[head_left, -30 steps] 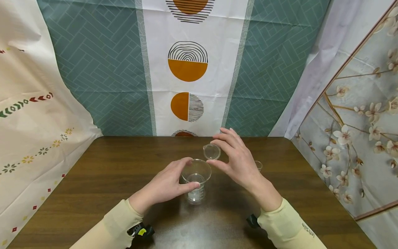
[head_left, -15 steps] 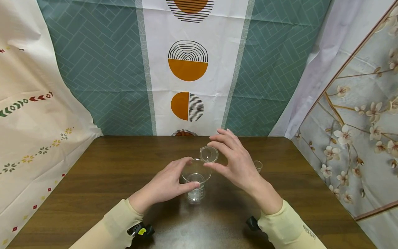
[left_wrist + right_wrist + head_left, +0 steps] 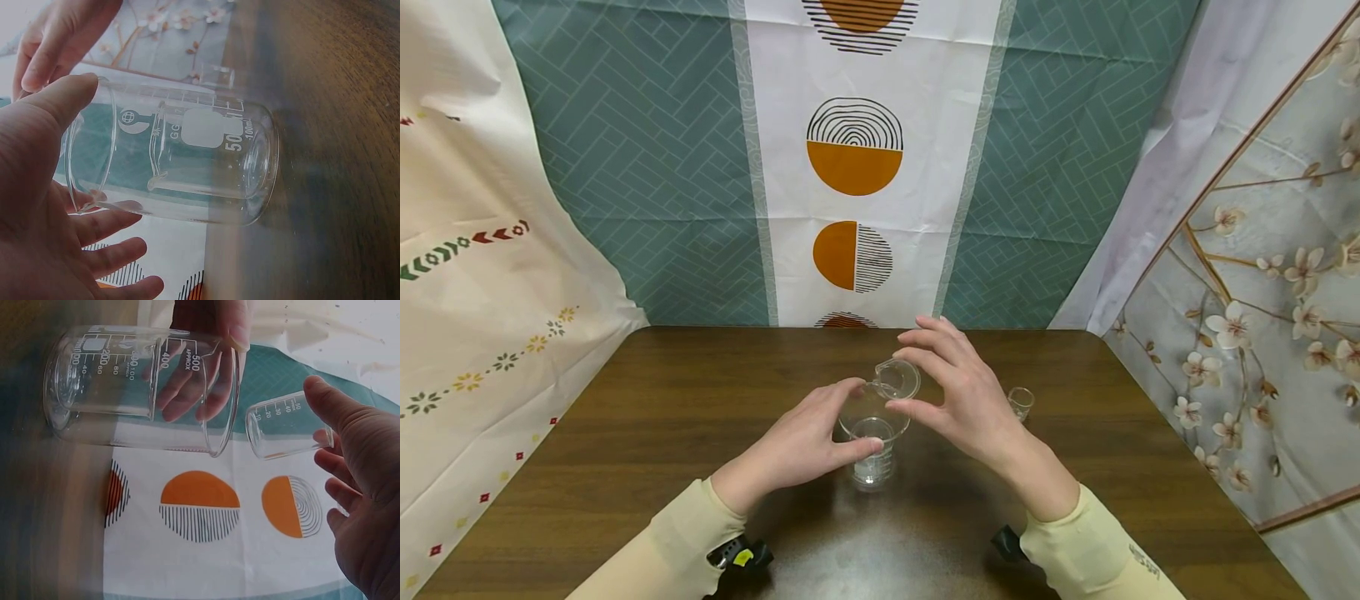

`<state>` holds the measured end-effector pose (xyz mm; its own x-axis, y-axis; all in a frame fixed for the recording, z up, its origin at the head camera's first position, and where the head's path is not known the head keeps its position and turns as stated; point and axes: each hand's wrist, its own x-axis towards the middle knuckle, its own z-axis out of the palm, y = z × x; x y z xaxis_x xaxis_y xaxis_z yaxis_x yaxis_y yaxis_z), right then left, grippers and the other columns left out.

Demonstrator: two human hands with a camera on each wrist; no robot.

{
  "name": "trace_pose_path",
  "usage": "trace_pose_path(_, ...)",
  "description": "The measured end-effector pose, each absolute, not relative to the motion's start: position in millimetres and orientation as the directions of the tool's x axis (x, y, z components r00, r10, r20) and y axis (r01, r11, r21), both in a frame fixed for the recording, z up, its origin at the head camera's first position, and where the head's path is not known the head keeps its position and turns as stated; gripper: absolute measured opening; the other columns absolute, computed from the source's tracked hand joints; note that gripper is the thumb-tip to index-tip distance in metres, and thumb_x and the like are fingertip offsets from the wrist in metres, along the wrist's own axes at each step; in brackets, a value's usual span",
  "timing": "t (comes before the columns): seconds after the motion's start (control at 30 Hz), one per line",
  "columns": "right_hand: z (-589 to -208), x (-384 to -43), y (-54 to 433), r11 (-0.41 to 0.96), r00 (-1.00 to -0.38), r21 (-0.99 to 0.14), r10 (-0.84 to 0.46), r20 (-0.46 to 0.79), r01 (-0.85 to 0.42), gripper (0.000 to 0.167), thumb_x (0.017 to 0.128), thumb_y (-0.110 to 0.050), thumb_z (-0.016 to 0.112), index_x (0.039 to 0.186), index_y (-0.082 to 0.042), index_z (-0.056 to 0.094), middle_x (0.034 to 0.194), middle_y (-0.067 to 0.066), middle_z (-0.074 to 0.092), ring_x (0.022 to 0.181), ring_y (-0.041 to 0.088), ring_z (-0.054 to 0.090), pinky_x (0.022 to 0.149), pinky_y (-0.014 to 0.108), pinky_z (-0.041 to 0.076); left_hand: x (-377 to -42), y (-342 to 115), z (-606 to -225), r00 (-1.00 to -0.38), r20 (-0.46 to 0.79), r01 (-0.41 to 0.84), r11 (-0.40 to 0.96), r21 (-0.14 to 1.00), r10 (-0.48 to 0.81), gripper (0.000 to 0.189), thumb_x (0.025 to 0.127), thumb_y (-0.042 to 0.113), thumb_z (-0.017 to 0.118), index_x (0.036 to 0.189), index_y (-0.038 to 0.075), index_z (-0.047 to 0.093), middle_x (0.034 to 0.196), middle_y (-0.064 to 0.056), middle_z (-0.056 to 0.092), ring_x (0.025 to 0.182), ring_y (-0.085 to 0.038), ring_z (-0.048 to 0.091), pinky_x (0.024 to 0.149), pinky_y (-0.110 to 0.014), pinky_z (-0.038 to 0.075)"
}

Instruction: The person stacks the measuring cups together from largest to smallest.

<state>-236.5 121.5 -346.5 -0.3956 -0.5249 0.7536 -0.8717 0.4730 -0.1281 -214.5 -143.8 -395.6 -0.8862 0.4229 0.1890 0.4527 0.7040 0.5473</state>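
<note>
A large glass beaker (image 3: 895,421) marked 500 stands upright on the table, with a smaller 100 mL beaker (image 3: 128,400) nested inside it. My left hand (image 3: 808,437) holds the large beaker near its rim, thumb on the near side and index finger on the far side. Just above that rim, my right hand (image 3: 966,400) pinches a small 50 mL beaker (image 3: 281,425) by its upper edge between thumb and fingers. The small beaker's base hangs over the mouth of the large one, apart from it in the right wrist view.
Another tiny beaker (image 3: 1021,402) stands on the brown wooden table (image 3: 700,375), to the right behind my right hand. A patterned curtain (image 3: 857,275) hangs along the back edge. Floral cloth (image 3: 1232,325) covers the right side.
My right hand has moved the 50 mL beaker left and slightly down, over the large beaker's rim. More of the tiny beaker at the right shows. My left hand has stayed still.
</note>
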Motion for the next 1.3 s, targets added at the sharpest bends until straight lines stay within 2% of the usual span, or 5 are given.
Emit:
trace_pose_path(0.37, -348.6, -235.6, 119.4, 0.462, -0.404, -0.143, -0.535, 0.742, -0.875, 0.061, 0.075, -0.025, 0.106, 0.126, -0.008, 0.077, 0.142, 0.007, 0.067, 0.152, 0.037, 0.048, 0.126, 0.053, 0.036, -215.3, -143.7, -396.0, -0.886, 0.185, 0.452, 0.7, 0.553, 0.425, 0.091, 0.095, 0.065, 0.08, 0.161, 0.01, 0.049, 0.156, -0.005, 0.059, 0.143, -0.03, 0.054, 0.11, -0.059, 0.051)
trace_pose_path(0.7, -349.1, -233.2, 117.3, 0.458, -0.445, -0.195, -0.536, 0.717, -0.867, 0.058, 0.076, -0.024, 0.106, 0.125, -0.008, 0.078, 0.143, 0.005, 0.067, 0.154, 0.035, 0.046, 0.123, 0.054, 0.041, -215.8, -143.6, -396.2, -0.887, 0.181, 0.449, 0.7, 0.556, 0.426, 0.091, 0.095, 0.066, 0.078, 0.161, 0.01, 0.049, 0.155, -0.005, 0.06, 0.142, -0.03, 0.055, 0.109, -0.059, 0.052)
trace_pose_path(1.3, -354.2, -233.7, 116.4, 0.483, -0.533, -0.278, -0.54, 0.652, -0.83, 0.055, 0.08, -0.03, 0.103, 0.125, -0.011, 0.078, 0.145, 0.002, 0.066, 0.157, 0.032, 0.042, 0.122, 0.054, 0.042, -216.1, -143.9, -396.2, -0.885, 0.176, 0.451, 0.702, 0.552, 0.431, 0.092, 0.096, 0.066, 0.078, 0.162, 0.01, 0.048, 0.156, -0.006, 0.059, 0.145, -0.031, 0.053, 0.111, -0.06, 0.051)
